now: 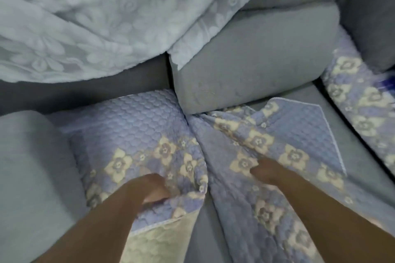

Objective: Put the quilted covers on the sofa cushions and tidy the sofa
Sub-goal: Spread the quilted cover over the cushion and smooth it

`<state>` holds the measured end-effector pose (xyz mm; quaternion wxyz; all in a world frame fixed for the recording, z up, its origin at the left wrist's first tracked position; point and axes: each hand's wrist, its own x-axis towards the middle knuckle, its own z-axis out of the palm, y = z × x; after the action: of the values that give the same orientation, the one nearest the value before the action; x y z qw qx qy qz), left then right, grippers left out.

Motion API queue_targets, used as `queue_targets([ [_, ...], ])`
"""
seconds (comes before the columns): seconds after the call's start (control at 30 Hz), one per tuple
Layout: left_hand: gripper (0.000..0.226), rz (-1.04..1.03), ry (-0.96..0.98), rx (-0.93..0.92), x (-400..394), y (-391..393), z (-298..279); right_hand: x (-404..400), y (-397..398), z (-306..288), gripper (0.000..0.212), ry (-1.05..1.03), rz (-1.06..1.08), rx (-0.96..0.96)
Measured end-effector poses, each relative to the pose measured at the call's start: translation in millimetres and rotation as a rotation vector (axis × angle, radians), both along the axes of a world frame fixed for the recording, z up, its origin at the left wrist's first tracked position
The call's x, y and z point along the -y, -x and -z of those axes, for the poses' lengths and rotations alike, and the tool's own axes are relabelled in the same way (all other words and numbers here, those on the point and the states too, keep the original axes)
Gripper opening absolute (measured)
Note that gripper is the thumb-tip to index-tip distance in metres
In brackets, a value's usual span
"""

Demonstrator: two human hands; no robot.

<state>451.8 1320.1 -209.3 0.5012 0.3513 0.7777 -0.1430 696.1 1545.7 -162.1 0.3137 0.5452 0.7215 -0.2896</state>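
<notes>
My left hand (pixel 152 188) is nearest, fingers curled into a bunch of the left quilted cover (pixel 136 134), gripping the flowered edge where it folds back and shows its pale underside. My right hand (pixel 265 170) sits just right of it, fingers curled down into the right quilted cover (pixel 277 147), pinching a fold in the flower band; blurred, so finger detail is unclear. Left cover lies on the left seat cushion, scalloped blue part running back toward the sofa back. Right cover is rumpled across the right seat cushion (pixel 359 156), one corner flipped over with white piping showing, bare grey seat visible beside it. Both covers meet in the gap between the seats. Grey armrest (pixel 32 166) at far left. Behind the covers, a grey back cushion (pixel 256 66) tilted forward, its lower corner touching the covers. Third flowered cover (pixel 359 109) at right edge. Farthest back, a white lace floral throw (pixel 96 17) draped over the sofa back.
</notes>
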Motion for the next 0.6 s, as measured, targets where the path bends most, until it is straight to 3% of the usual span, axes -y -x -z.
queue_targets([
  [0.07,0.048,-0.213,-0.181,-0.057,-24.5,18.6,-23.8,-9.9,24.3,-29.3,0.060,-0.092,-0.016,-0.153],
  [0.17,0.046,-0.358,-0.577,-0.157,-94.5,53.4,-74.0,-44.3,57.5,-73.2,0.058,-0.258,-0.040,-0.386],
  [0.27,0.053,-0.095,-0.853,-0.307,-157.4,74.3,-115.9,-77.8,82.8,-93.0,0.059,-0.324,-0.079,-0.518],
  [0.37,0.069,0.286,-0.819,-0.618,-197.1,112.4,-147.1,-106.3,102.8,-91.8,0.060,-0.296,-0.046,-0.601],
  [0.5,0.083,0.157,-0.726,-0.904,-233.5,139.7,-173.6,-157.3,119.8,-82.3,0.063,-0.261,0.050,-0.664],
  [0.6,0.087,0.314,-0.810,-1.030,-256.9,126.1,-177.5,-213.0,124.2,-86.8,0.064,-0.422,0.136,-0.680],
])
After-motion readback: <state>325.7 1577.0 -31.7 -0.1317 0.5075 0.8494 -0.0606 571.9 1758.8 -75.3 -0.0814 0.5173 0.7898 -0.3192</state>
